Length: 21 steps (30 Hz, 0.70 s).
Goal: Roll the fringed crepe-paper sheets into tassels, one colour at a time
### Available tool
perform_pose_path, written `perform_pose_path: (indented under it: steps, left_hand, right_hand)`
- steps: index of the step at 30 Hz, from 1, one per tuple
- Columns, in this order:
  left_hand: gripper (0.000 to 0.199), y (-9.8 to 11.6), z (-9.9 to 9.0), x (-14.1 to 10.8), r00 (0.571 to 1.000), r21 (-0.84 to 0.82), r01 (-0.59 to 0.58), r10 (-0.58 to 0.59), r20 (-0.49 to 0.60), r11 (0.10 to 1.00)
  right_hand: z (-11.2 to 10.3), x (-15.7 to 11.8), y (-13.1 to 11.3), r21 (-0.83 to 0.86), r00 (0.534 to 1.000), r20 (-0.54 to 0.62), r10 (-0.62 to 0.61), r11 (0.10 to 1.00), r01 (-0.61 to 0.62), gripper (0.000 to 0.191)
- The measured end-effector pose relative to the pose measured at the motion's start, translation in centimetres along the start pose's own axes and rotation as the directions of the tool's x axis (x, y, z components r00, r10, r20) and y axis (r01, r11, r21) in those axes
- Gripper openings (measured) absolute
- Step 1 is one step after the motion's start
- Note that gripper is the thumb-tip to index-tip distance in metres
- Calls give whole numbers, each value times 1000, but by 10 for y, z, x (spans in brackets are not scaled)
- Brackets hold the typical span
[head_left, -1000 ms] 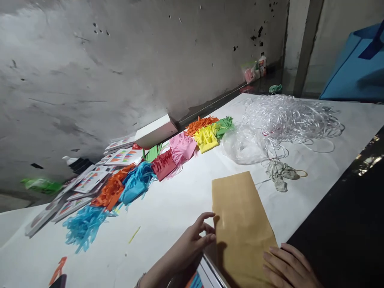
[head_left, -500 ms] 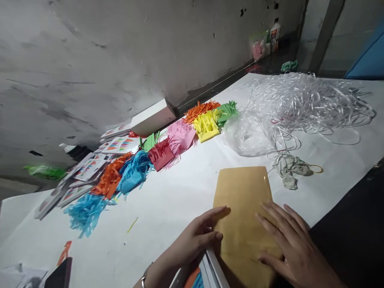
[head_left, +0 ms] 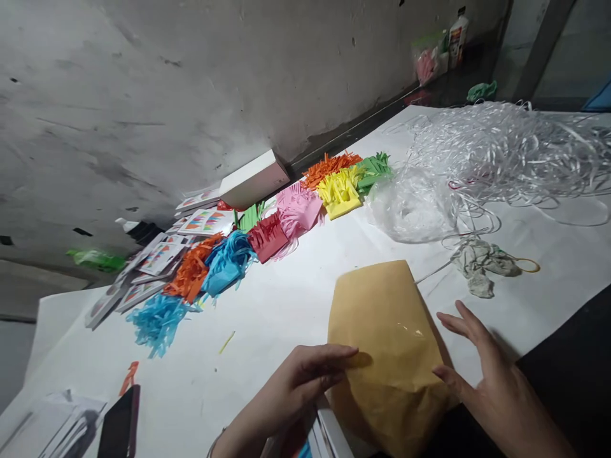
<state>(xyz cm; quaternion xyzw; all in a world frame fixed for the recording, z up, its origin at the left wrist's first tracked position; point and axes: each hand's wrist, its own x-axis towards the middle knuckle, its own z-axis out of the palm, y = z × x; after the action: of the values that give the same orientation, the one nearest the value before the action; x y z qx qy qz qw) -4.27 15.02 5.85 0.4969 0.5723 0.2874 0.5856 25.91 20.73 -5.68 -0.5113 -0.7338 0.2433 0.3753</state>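
Observation:
A brown paper envelope [head_left: 382, 318] stands tilted in front of me, its lower part creased and bulging. My left hand [head_left: 305, 381] grips the left edge of it, with the index finger lying across the paper and the thumb below. Beneath that hand are flat white-edged boxes [head_left: 329, 429], with bits of orange and blue showing at their side. To the right of the envelope, my right hand [head_left: 491, 375] is open with its fingers spread. Its thumb tip is at the envelope's right edge; I cannot tell whether it touches.
Fringed paper bundles [head_left: 267, 235] in several colours line the wall side, beside printed packs [head_left: 162, 254] and a white box [head_left: 255, 178]. A tangle of clear string [head_left: 506, 152], a plastic bag [head_left: 413, 207] and grey gloves [head_left: 480, 261] lie right. A phone [head_left: 119, 423] rests at lower left.
My right hand has lifted off the envelope's face and moved right with its fingers spreading. The envelope has tilted and bulged. My left hand stays at its left edge; the view has shifted slightly.

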Motion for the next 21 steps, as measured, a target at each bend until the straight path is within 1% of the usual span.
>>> perform_pose_path:
  steps: [2,3,4,6,7,8,9,10,11,13,14,16,17,18,19,21]
  left_hand:
    - [33,0,1,-3,999,-33,-27,28,31,999]
    - [32,0,1,-4,999,-34,-39,40,36,999]
    - [31,0,1,-5,998,-20,-46,47,31,999]
    - [29,-2,2,-10,999,45,-48,48,-3,998]
    - [29,-3,2,-13,999,84,-40,42,-24,996]
    - [29,-4,3,-16,999,116,-26,31,-44,993]
    - [28,-6,3,-20,998,138,-14,23,-65,990]
    - [28,-7,4,-23,996,152,-6,19,-86,988]
    - [27,-7,4,-27,994,162,-5,23,-106,987]
    - [27,-6,5,-32,993,182,-23,44,-113,983]
    - [28,-5,5,-35,993,196,-38,58,-101,980]
    - [29,-2,3,-39,993,247,-54,78,-88,968]
    - [32,-1,1,-42,989,278,-54,90,-120,959]
    - [38,-1,-2,-44,978,311,-41,103,-184,949]
    - [44,0,-5,-47,954,351,-21,124,-274,936]
    - [54,1,-7,-52,871,450,22,204,-447,893]
  right_hand:
    - [3,-1,-4,192,988,78,136,970,-149,90]
    - [5,0,-7,332,974,134,184,918,-219,94]
    - [6,1,-12,485,957,199,212,827,-284,96]
    - [8,2,-21,733,926,296,235,565,-378,93]
    - [8,2,-26,800,918,305,253,456,-391,87]
    - [8,2,-30,830,915,294,278,401,-388,79]
    - [7,1,-33,838,915,266,303,396,-375,68]
    - [7,0,-35,831,921,241,306,424,-359,58]
    - [6,-1,-37,809,930,237,281,473,-349,50]
    - [5,0,-40,726,952,244,183,617,-304,39]
    - [5,2,-42,672,964,233,129,695,-255,36]
    - [3,6,-45,560,985,161,58,817,-139,29]
    - [2,9,-47,522,993,116,37,848,-93,24]
    - [1,11,-50,506,996,80,23,860,-61,22]
    - [0,14,-52,505,998,60,13,862,-42,21]
    - [-2,18,-59,513,999,42,-15,858,-9,21]
